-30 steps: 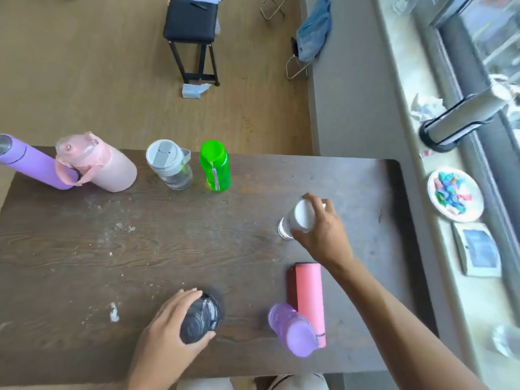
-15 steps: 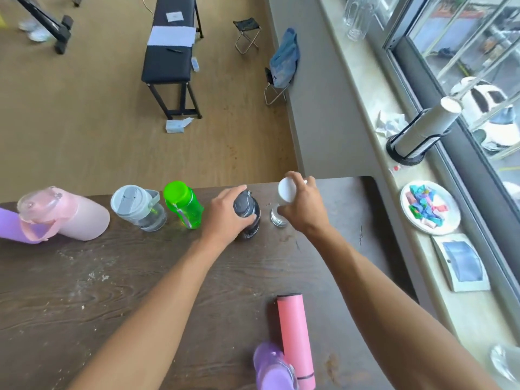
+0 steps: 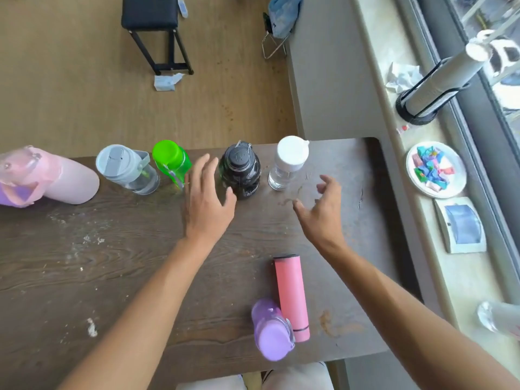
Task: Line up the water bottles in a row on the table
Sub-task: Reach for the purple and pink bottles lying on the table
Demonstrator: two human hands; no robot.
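Along the far edge of the dark wooden table (image 3: 112, 277) stand a pink jug (image 3: 56, 178), a grey-lidded clear bottle (image 3: 126, 170), a green bottle (image 3: 171, 161), a black bottle (image 3: 242, 170) and a white-capped clear bottle (image 3: 288, 161). A purple bottle (image 3: 8, 195) peeks out behind the pink jug at the left edge. My left hand (image 3: 206, 204) hovers open just left of the black bottle. My right hand (image 3: 323, 212) is open below and right of the white-capped bottle. Near the front edge stand a tall pink tumbler (image 3: 291, 296) and a lilac bottle (image 3: 271, 330).
A windowsill on the right holds a paper plate of coloured scraps (image 3: 436, 170), a roll holder (image 3: 433, 88), a small frame (image 3: 461, 225) and crumpled tissue (image 3: 402, 77). Beyond the table, a black bench (image 3: 152, 21) and a folding stool (image 3: 278, 26) stand on the floor.
Both hands have let go: the left released the black bottle and the right released the white-capped bottle. Each hand has drawn back toward me with fingers spread.
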